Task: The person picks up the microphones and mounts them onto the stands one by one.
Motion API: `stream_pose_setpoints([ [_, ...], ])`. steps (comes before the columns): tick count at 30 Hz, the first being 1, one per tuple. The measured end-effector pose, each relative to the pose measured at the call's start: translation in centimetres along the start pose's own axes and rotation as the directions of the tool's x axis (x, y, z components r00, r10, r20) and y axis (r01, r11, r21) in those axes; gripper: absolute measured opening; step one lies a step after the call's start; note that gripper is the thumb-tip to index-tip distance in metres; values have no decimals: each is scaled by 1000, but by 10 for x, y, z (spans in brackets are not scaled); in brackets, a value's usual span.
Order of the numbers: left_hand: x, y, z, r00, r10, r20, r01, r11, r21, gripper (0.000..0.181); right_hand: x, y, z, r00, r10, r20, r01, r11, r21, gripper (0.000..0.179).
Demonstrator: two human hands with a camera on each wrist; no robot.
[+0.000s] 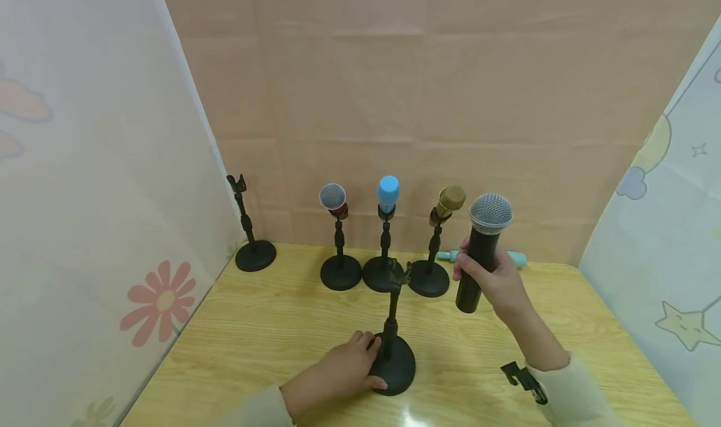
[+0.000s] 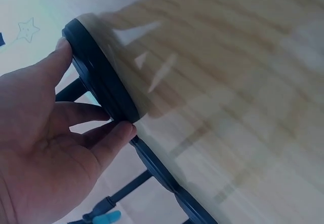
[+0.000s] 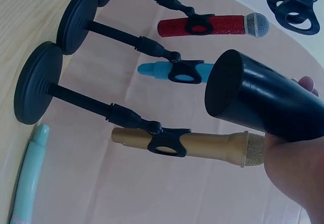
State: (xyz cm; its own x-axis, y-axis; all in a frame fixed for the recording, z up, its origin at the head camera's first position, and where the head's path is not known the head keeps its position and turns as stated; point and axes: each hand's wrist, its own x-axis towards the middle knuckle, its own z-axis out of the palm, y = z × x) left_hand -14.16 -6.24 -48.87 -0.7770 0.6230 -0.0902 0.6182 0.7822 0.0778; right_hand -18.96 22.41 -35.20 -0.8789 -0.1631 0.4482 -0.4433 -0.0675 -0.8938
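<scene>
My right hand (image 1: pixel 492 280) grips a black microphone (image 1: pixel 483 252) with a silver mesh head, held up above the table and slightly tilted. In the right wrist view the microphone's dark lower end (image 3: pixel 263 95) faces the camera. At the near middle of the table stands a black microphone stand (image 1: pixel 392 345) with its clip empty. The left hand (image 1: pixel 346 367) holds the round base of this stand at its left side. In the left wrist view, thumb and fingers lie spread around the rim of the base (image 2: pixel 98 72).
Behind, three stands hold a red microphone (image 3: pixel 223 25), a blue microphone (image 1: pixel 388 191) and a gold microphone (image 1: pixel 450 200). Another stand (image 1: pixel 253 245), its clip empty, is at the back left. A mint-green microphone-like object (image 3: pixel 29 176) lies by the back wall (image 1: pixel 479 101).
</scene>
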Motion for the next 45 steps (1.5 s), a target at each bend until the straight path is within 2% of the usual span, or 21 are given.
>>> stream_pose_setpoints([
  [7,3,11,1,1000,-31,1,31,999,20,86,-2,-3,6,999,-37,2,37,999,9,14],
  [16,3,25,6,999,11,-36,-9,999,47,86,-1,-2,17,989,-147,34,146,988,41,17],
  [23,3,36,5,1000,11,-13,-10,997,71,87,0,2,25,990,-132,48,130,991,33,18],
  [28,4,35,7,1000,-3,13,3,1000,13,86,3,5,32,982,-160,102,162,987,-13,21],
  [32,4,28,8,999,15,37,-13,999,-49,86,5,8,39,973,-196,125,199,980,-16,20],
  [38,4,22,7,996,92,15,-92,996,-21,86,7,10,50,968,-216,132,214,976,30,24],
  [45,3,29,8,997,72,-20,-73,997,-32,85,6,10,58,960,-241,146,240,971,26,28],
])
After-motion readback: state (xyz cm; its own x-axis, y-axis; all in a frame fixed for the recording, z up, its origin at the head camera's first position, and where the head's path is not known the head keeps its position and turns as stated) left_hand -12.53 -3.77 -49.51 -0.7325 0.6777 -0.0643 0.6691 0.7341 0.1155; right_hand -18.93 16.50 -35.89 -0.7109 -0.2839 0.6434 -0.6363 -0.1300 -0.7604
